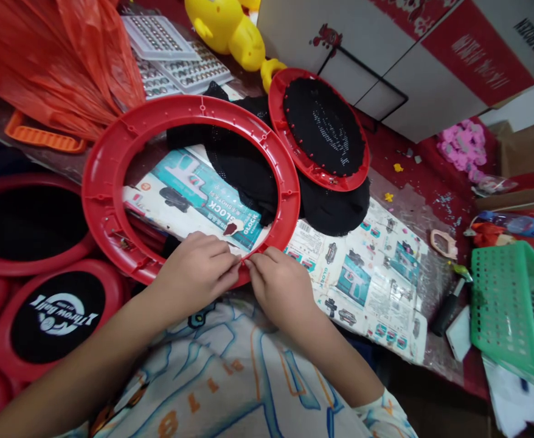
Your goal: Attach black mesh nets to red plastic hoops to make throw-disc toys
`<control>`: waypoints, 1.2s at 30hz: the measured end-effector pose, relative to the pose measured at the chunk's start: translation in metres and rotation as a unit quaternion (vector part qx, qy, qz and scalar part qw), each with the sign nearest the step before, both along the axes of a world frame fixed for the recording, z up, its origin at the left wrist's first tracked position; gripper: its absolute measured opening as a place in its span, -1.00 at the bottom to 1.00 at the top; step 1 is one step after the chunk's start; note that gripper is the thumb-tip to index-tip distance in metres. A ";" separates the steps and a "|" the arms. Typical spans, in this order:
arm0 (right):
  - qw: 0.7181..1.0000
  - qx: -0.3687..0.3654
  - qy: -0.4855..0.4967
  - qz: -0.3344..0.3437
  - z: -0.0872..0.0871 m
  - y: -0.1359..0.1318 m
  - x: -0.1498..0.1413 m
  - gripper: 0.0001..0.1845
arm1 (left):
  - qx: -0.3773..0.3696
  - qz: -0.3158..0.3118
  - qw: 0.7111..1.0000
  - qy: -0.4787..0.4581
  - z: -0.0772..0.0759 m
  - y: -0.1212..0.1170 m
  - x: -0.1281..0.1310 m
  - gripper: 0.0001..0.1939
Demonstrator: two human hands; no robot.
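Observation:
A large red plastic ring with ribs and small pegs lies tilted in front of me, its near edge close to my shirt. My left hand and my right hand meet at that near edge, fingers pinched on the rim with the fingertips almost touching. Whether a small part sits between the fingertips is hidden. Through the ring I see a flattened printed box and black mesh fabric. Behind to the right, a smaller red ring holds a black mesh disc with white lettering.
Finished-looking red and black discs pile up at the left. An orange bag, bead trays and a yellow toy stand at the back. A green basket, a dark-handled tool and a carton are to the right.

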State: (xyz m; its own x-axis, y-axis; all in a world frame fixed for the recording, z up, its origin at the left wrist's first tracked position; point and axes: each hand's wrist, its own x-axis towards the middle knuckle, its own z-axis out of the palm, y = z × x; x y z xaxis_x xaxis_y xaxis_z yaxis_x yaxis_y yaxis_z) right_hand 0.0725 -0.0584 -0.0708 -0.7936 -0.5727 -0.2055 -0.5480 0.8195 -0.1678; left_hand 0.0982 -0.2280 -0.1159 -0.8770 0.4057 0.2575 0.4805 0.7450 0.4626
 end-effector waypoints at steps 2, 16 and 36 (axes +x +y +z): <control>1.000 -0.004 -0.002 0.004 0.000 0.000 -0.001 -0.68 | -0.005 -0.010 1.000 0.021 0.000 -0.001 -0.001 -0.72; 0.997 -0.008 0.064 0.048 -0.003 0.005 -0.003 -0.74 | -0.024 0.006 0.998 0.064 -0.001 0.002 -0.002 -0.69; 0.996 -0.013 0.060 0.064 0.004 0.004 -0.005 -0.70 | 0.000 -0.020 0.999 0.032 -0.004 -0.003 -0.003 -0.71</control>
